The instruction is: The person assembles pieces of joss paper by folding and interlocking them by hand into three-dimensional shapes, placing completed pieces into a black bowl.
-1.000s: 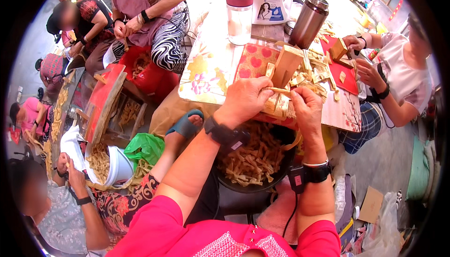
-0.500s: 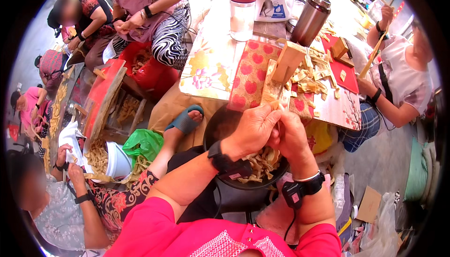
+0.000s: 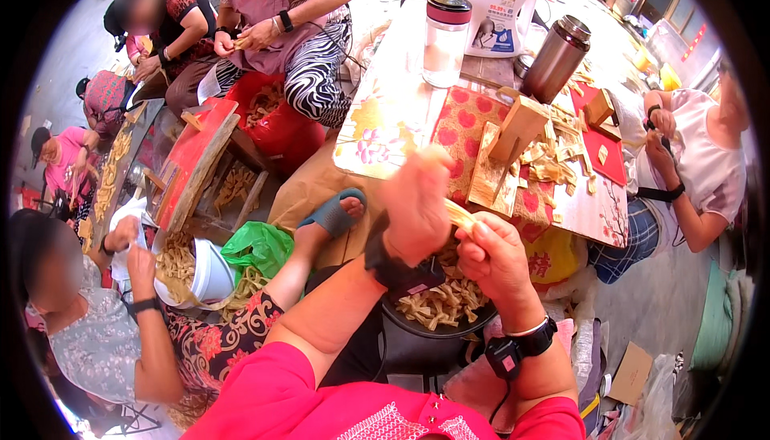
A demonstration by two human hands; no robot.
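A pale tan, flexible-looking strip (image 3: 459, 215) runs from the fingers of my right hand (image 3: 499, 257) toward my left hand. My right hand is closed on it, thumb against the fingers. My left hand (image 3: 417, 209) is raised beside it and smeared by motion, so its fingers do not show clearly. Below both hands a dark round pan (image 3: 449, 332) holds a heap of short, folded tan pieces (image 3: 443, 300). Just beyond, on the table, a wooden block (image 3: 520, 129) stands upright on a small wooden board (image 3: 486, 183).
Loose tan strips (image 3: 549, 163) lie right of the block. Farther back stand a lidded clear jar (image 3: 446, 43), a brown metal flask (image 3: 557, 59) and a white jug (image 3: 499, 7). A white bucket (image 3: 210, 271) stands at left. Several people sit around, hands busy.
My hands have come apart; the left moved up and left, exposing the strip. The view has shifted, so the table sits farther right. The person at right has lowered a long strip.
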